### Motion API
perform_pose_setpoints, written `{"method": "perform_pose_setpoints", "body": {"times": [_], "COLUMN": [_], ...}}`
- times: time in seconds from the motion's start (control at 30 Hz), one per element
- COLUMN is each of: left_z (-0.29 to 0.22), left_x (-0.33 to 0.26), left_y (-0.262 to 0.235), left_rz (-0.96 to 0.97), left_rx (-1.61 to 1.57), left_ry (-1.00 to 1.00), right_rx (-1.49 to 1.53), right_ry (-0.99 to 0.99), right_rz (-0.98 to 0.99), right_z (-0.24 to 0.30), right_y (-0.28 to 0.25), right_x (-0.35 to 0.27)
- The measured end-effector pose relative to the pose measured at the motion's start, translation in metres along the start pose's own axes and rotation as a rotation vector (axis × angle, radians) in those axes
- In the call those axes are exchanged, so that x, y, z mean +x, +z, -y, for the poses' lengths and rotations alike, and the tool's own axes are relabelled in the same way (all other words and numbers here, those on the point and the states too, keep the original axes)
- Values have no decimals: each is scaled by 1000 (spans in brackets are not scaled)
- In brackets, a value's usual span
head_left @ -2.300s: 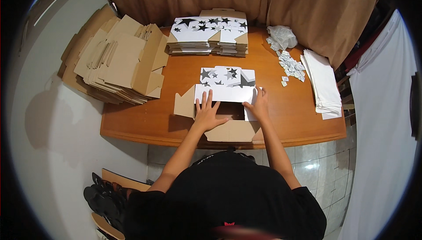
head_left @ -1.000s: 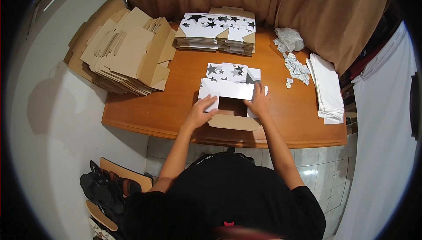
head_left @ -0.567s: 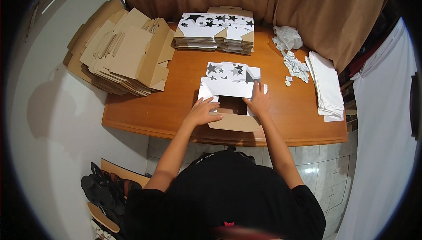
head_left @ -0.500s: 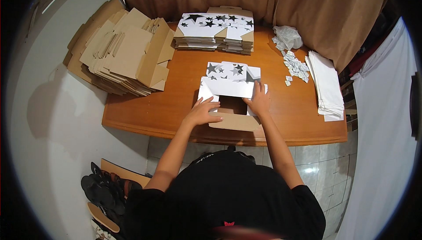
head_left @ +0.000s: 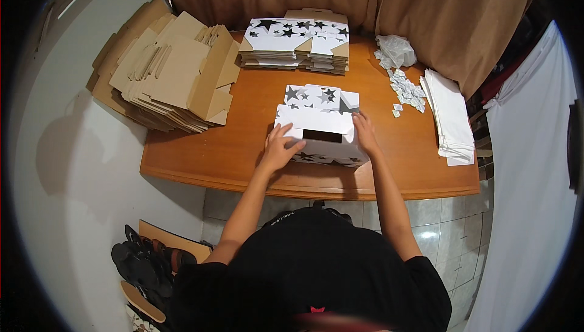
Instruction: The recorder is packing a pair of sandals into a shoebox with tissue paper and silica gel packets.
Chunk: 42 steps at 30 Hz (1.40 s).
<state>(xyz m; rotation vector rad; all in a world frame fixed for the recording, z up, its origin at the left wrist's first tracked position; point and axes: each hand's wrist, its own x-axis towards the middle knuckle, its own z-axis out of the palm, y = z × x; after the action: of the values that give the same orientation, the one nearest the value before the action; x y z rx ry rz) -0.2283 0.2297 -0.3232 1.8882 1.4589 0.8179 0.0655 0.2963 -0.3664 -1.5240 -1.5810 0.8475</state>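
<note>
A white folding cardboard box printed with black stars (head_left: 321, 134) sits near the front edge of the orange-brown wooden bench (head_left: 243, 143), half-formed, with a dark rectangular opening showing in its top and a starred flap lying flat behind it. The left hand (head_left: 278, 148) lies with fingers spread on the box's left top corner; the right hand (head_left: 365, 134) presses along its right edge. Neither grip is closed around anything — both hands are open, flat against the card.

Judging by its look, the box is light and thin-walled: stiff along the creases, springy in the panels, easy to dent or skid on the smooth wood. The corners and folded edges seem the safest places to take hold, pressing from both sides so it does not slide.

Against the frame about two seconds back, the box stands more closed — the brown inner flaps that lay spread to the left and toward the person are now folded in, and starred side walls show. The left hand has shifted from the middle of the box to its left corner.

At the back lies a stack of flat starred box blanks (head_left: 295, 43); a heap of plain brown cardboard blanks (head_left: 173, 76) overhangs the left end; white paper sheets (head_left: 450, 116) lie at the right.
</note>
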Motion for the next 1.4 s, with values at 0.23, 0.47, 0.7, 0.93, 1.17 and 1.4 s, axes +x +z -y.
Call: {"method": "perform_pose_setpoints", "body": {"times": [0.23,0.47,0.7,0.93,1.17,1.4], "left_z": [-11,-17,-25,-15,39,-11], "left_x": [17,22,23,18,-19,-24], "left_y": [29,31,32,23,25,11], "left_rz": [-359,-318,-301,-303,-151,-419], "left_rx": [209,236,341,233,-542,-921], "left_ry": [-245,-381,-422,-417,-659,-521], "right_rx": [-368,-595,-776,-850,-886,-614], "right_ry": [-43,-54,10,-153,-297,-174], "right_rz": [-4,-67,-72,-37,-53,-84], "right_z": [22,38,49,32,35,71], "right_y": [4,13,21,16,7,2], "right_x": [-12,-21,-24,-20,-22,-32]}}
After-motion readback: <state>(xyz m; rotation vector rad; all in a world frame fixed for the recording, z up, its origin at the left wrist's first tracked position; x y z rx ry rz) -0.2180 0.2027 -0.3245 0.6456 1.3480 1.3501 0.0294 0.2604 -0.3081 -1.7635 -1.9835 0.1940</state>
